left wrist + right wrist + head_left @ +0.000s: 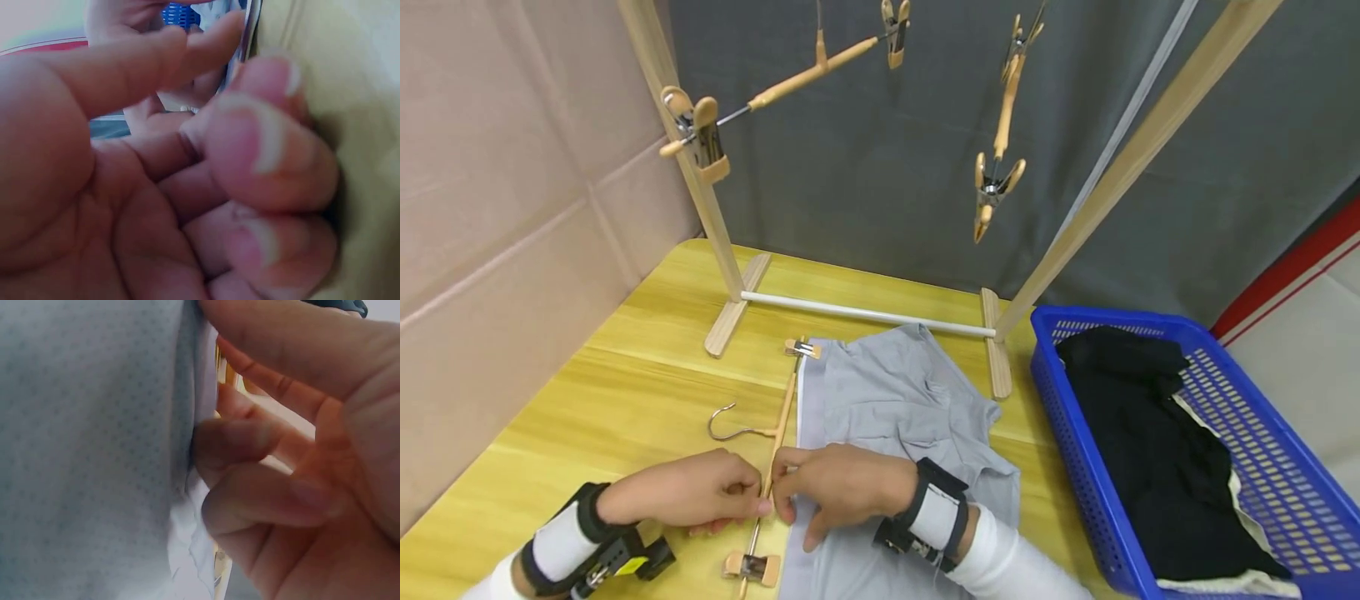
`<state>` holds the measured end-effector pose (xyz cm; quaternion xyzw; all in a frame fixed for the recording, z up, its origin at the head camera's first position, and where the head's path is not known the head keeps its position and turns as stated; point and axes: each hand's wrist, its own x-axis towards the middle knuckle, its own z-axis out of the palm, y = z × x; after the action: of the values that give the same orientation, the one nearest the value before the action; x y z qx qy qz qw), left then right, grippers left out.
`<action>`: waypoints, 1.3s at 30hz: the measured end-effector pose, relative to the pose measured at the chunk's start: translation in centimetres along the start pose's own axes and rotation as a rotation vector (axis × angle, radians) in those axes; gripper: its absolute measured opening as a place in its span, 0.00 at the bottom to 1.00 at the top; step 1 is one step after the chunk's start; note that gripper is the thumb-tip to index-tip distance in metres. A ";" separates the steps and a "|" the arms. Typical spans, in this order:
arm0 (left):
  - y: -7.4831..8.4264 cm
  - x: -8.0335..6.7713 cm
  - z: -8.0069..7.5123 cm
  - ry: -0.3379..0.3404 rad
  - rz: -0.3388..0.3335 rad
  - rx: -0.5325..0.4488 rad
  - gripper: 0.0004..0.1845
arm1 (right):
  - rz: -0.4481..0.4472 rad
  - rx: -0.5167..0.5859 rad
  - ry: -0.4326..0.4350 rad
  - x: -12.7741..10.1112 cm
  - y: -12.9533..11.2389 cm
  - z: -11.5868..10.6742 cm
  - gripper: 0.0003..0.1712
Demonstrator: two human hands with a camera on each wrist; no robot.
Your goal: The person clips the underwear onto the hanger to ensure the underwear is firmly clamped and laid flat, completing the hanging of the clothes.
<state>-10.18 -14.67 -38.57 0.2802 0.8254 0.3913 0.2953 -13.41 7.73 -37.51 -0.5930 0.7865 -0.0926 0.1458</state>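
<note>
A clip hanger [784,414] with a thin metal rod and a hook lies on the table along the waistband of grey shorts [880,392]. Its far clip [802,348] sits at the waistband's far corner, and its near clip [751,568] stands just beside the cloth. My left hand [700,489] pinches the hanger's rod between thumb and curled fingers. Across from it, my right hand [842,483] rests at the waistband with bent fingers by the rod and its thumb on the cloth. The right wrist view shows bent fingers [250,506] at the fabric edge; their tips are partly hidden.
A wooden rack [715,225] with a white lower bar [865,312] stands behind the shorts. Two clip hangers hang from it, one at the left [805,79] and another at the right [1007,108]. On the right, a blue basket [1075,467] holds dark clothes [1135,450].
</note>
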 end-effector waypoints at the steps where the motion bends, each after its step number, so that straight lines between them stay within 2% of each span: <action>1: 0.0 -0.1 0.2 -0.001 0.010 0.003 0.19 | -0.004 0.000 -0.008 0.0 0.0 0.0 0.19; 3: 0.1 -0.2 0.5 -0.001 0.021 0.015 0.19 | -0.013 -0.001 -0.016 0.1 0.0 -0.1 0.20; 7: 0.2 -0.4 1.4 0.028 0.073 0.110 0.19 | -0.024 0.003 -0.030 0.0 0.0 -0.1 0.20; 11: 0.4 -1.0 2.7 0.116 0.121 0.209 0.19 | -0.019 -0.006 -0.048 -0.2 0.0 -0.1 0.18; 16: 0.8 -2.0 4.1 0.175 0.059 0.200 0.20 | -0.007 -0.009 -0.092 -0.2 -0.1 -0.2 0.13; 19: 1.0 -2.6 4.6 0.182 -0.004 0.243 0.20 | -0.026 -0.020 -0.107 -0.1 -0.2 -0.2 0.11; 23: 0.9 -3.3 4.8 0.178 -0.041 0.319 0.20 | -0.032 0.008 -0.115 0.1 -0.3 -0.5 0.09; 26: 0.8 -3.6 4.5 0.184 -0.016 0.225 0.21 | -0.012 0.051 -0.128 0.4 -0.3 -0.7 0.08; 29: 0.5 -3.6 3.9 0.179 0.018 0.024 0.20 | -0.010 0.063 -0.115 0.9 -0.2 -0.7 0.06; 31: 0.3 -3.7 3.2 0.162 0.019 -0.102 0.18 | -0.018 0.074 -0.090 1.3 0.0 -0.7 0.05; 35: -0.6 -3.6 1.9 0.097 0.060 -0.323 0.16 | -0.010 0.153 -0.066 2.1 0.5 -0.5 0.03; 39: -1.6 -3.3 1.3 0.084 0.128 -0.477 0.15 | 0.051 0.272 -0.062 2.4 0.8 0.0 0.03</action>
<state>-7.39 -17.18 -39.69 0.2377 0.7019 0.6042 0.2930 -14.74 5.60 -38.02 -0.5503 0.7765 -0.1761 0.2514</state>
